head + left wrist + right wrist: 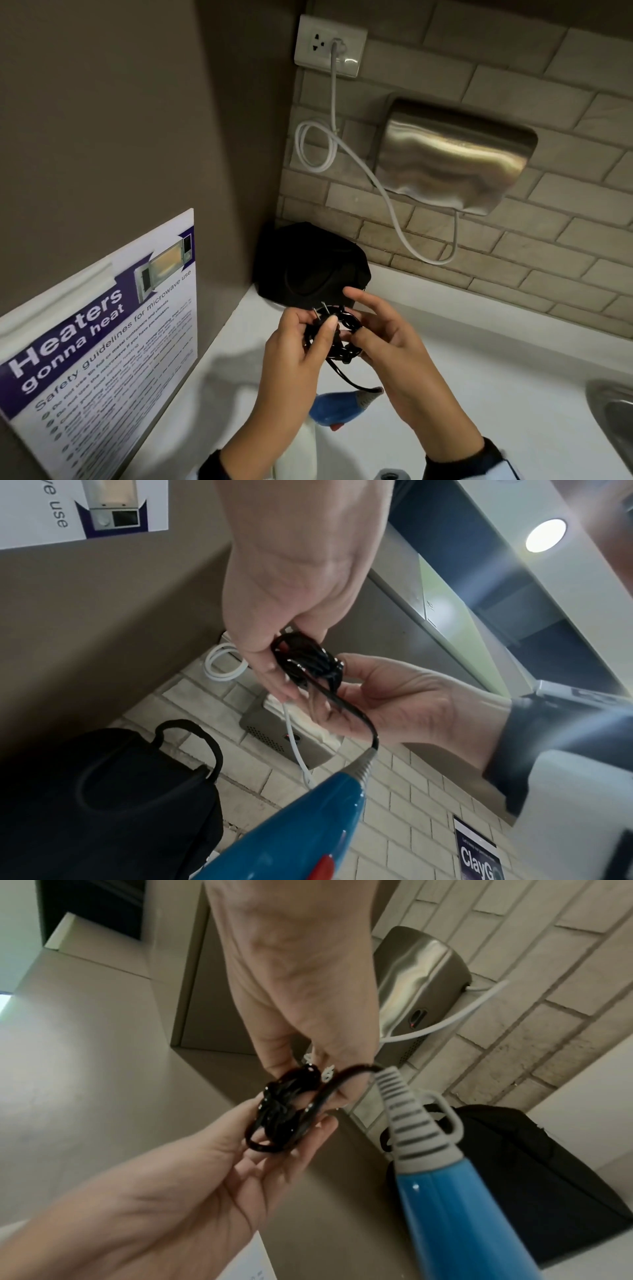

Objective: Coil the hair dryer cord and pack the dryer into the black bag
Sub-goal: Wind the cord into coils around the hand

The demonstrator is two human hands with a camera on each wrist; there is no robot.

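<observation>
Left grip: the left hand (291, 346) grasps the coiled cord (337, 337), thumb pressed across the front of the bundle and fingers curled behind it.
Right grip: the right hand (387, 346) grasps the same coil from the other side, fingertips pinching its loops, index finger lifted above them.
Cord: black and glossy, wound into a small tight bundle held between both hands above the tabletop (462, 394); two metal plug prongs stick up out of the top of the bundle by the left thumb.
Free end of cord: one short strand drops from the coil to the grey ribbed collar at the end of the dryer's handle.
Hair dryer: the blue hair dryer (337, 407) hangs or lies just below the hands, handle end toward the coil; whether it touches the tabletop cannot be told.
Black bag: the black bag (310, 267) stands on the tabletop in the corner behind the hands, against the tiled wall, apart from the dryer.
Wall: a steel hand dryer (452, 154) with a white cable (334, 102) plugged into a socket (329, 42).
Left side: a microwave safety poster (102, 342) on the side panel.
Right edge: the rim of a sink (613, 414).
</observation>
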